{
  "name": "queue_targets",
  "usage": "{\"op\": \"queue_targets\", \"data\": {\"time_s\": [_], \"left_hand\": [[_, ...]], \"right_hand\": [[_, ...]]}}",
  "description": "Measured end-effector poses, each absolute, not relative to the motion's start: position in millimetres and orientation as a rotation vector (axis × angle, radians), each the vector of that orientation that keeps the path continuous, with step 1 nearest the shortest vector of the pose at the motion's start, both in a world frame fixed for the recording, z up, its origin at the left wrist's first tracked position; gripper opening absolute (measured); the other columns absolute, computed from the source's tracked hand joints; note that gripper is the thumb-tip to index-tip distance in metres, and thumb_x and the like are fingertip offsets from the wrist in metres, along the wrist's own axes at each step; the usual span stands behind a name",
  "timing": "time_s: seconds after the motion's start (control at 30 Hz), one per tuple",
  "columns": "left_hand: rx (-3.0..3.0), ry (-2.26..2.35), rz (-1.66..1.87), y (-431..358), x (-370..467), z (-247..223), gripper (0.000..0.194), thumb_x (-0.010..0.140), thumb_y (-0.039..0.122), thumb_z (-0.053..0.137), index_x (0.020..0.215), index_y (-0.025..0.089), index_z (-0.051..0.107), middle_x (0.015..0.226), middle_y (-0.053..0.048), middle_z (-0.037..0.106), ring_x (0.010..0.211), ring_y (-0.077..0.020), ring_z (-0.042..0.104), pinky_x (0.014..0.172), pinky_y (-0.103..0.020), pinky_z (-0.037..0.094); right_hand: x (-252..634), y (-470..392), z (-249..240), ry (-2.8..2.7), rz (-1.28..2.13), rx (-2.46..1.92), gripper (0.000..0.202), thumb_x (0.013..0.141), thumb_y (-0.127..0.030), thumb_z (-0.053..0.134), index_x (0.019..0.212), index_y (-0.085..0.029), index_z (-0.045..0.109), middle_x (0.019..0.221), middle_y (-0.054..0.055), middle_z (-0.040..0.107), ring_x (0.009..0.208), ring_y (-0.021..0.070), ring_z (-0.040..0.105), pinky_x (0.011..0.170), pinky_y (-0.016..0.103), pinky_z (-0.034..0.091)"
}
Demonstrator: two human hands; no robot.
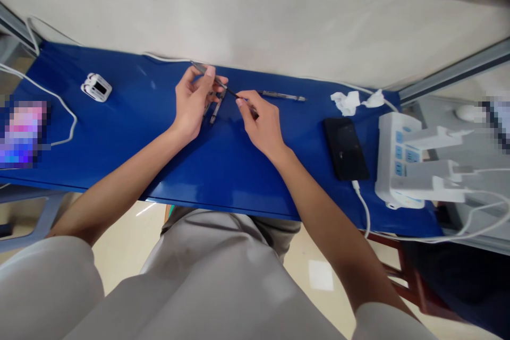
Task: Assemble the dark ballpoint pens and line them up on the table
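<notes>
"What grip showed?"
"Left hand pinched a slim pen near its grey end; right hand pinched the dark end."
"Where was it?"
"Over the blue table, slanted between both hands. Loose pen lay just beside right hand."

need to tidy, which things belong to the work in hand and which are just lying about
Work in hand: held pen, between left hand and right hand; likely loose pens.
Apparently lying about: white gadget, black device, white scraps, power strip.
</notes>
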State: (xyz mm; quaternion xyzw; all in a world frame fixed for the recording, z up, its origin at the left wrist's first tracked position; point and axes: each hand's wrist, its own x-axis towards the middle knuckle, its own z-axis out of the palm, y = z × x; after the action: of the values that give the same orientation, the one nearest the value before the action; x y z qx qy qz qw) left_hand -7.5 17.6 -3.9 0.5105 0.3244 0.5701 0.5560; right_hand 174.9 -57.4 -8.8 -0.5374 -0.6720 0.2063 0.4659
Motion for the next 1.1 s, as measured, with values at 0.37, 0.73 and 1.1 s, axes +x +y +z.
{"op": "queue_targets", "data": {"time_s": [0.37,0.73,1.1], "left_hand": [[1.195,0.772,1.265,17.4,-7.5,-5.0,0.046,0.09,0.071,0.088,0.106,0.031,0.07,0.097,-0.001,0.084,0.087,-0.0174,0.081,0.068,-0.03,0.063],[1.303,0.77,1.366,25.7,-9.0,-11.2,0.055,0.095,0.083,0.074,0.114,0.031,0.068,0.105,-0.004,0.084,0.089,-0.0181,0.079,0.07,-0.032,0.06],[1.229,0.752,1.416,21.7,-8.7,-8.3,0.047,0.093,0.078,0.08,0.104,0.034,0.067,0.102,-0.001,0.082,0.08,-0.0168,0.074,0.067,-0.033,0.062]], "right_hand": [[176.7,-52.4,-18.3,-1.723,0.367,-1.281,0.061,0.116,-0.075,0.043,0.128,-0.027,0.078,0.117,0.011,0.081,0.103,0.0308,0.074,0.091,0.043,0.059],[176.3,-52.9,-21.6,-1.698,0.34,-1.328,0.058,0.114,-0.078,0.045,0.119,-0.026,0.071,0.086,0.004,0.068,0.077,0.0234,0.064,0.076,0.037,0.053],[174.9,-54.6,-18.7,-1.695,0.34,-1.329,0.053,0.114,-0.077,0.046,0.109,-0.027,0.065,0.078,0.0,0.059,0.069,0.0207,0.056,0.071,0.034,0.048]]}}
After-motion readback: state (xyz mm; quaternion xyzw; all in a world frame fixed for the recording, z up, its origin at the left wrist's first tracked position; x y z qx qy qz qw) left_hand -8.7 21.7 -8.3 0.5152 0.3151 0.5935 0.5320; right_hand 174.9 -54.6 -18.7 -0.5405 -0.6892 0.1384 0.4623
